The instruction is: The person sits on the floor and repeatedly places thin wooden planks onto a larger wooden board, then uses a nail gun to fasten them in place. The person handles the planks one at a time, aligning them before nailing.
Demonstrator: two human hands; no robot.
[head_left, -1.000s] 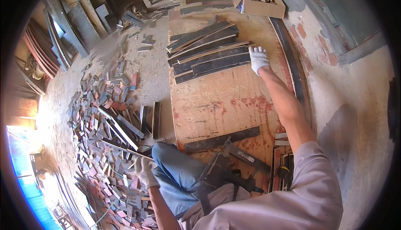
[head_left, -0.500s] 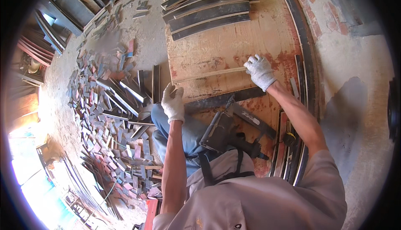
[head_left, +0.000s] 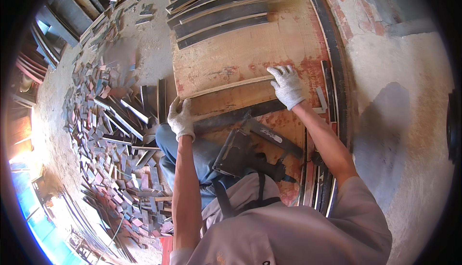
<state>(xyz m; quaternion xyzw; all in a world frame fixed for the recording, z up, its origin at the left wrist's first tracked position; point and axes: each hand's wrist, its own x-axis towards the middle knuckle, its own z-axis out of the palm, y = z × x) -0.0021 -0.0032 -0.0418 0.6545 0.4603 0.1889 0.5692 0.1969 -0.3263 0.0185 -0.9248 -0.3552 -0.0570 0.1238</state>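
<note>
A long, narrow pale wooden strip [head_left: 230, 87] lies across the wide wooden board [head_left: 221, 63] before me, bowing slightly. At its left end is my gloved left hand [head_left: 181, 119], thumb and finger closed on the tip. My right hand [head_left: 288, 88], in a matching white glove, is at the strip's other end; its thumb side touches it while the other fingers reach forward. Nearer to me a dark strip [head_left: 243, 112] runs almost parallel. A black nail gun [head_left: 240, 152] rests by my lap, below the hands.
Several dark curved wooden pieces [head_left: 221, 24] lie at the board's far end. Offcuts [head_left: 110, 140] cover the floor on the left, with longer dark strips [head_left: 127, 116] among them. Long strips [head_left: 332, 92] line the right side, beside a wall [head_left: 370, 63] with bare brick patches.
The whole view has shifted, so the scene sits further left. Both hands stay at the strip's ends; the right hand's fingers are spread a little more.
</note>
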